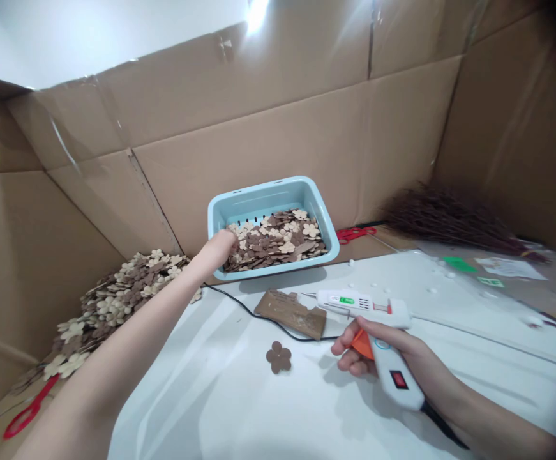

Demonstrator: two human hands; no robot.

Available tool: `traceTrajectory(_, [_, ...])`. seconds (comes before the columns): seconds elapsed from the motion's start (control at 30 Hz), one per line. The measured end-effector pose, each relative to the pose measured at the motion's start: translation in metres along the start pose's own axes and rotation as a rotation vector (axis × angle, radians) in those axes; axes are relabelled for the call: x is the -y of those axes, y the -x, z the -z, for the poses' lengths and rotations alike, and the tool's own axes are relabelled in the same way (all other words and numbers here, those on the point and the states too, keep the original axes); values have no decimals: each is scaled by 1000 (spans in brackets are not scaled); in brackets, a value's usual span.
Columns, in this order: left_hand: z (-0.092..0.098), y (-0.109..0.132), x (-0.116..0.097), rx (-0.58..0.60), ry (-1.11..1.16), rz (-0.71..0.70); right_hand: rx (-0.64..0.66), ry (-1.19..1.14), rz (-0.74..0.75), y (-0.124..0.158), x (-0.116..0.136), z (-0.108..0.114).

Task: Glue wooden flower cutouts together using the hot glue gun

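Now one glue gun (373, 326) in right hand (378, 348), left hand (217, 249) in one basket (268, 191).

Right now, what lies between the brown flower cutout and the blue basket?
In the head view, a brown cardboard scrap and a black cord.

Desk (239, 396): white sheet on top, cardboard walls on three sides. Directly on it: light-blue basket (328, 220) of brown and cream flower cutouts at the back, touching the wall. Brown cardboard scrap (291, 313) just in front of it, black cord (244, 310) running past the scrap. Single brown flower cutout (278, 356) near centre. Loose heap of flower cutouts (115, 300) far left, red scissors (29, 409) beside it. Bundle of dark twigs (450, 217) back right; second red scissors (354, 233) beside the basket.
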State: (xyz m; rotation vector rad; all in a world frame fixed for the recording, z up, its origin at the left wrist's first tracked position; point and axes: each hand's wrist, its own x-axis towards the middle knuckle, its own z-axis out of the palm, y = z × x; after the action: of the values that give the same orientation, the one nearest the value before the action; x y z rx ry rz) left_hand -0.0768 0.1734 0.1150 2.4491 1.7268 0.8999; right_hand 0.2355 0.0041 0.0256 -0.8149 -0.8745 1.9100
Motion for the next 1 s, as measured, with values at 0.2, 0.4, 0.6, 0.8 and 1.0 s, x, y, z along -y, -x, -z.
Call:
traceTrajectory(0.2, [1,53,-35,-50,292,31,25,-21,-8,-1,-2,1])
traceTrajectory(0.4, [-23,125,-74,-31,856,301,32,2,5,1,-3,2])
traceTrajectory(0.6, [-44,173,-81,27,743,204,55,-4,-14,-2,-5,2])
traceTrajectory(0.8, [-58,192,-75,-43,477,-189,35,3,-47,-1,-6,0])
traceTrajectory(1.0, [-60,196,-68,27,407,-303,8,2,-47,-1,-4,-1])
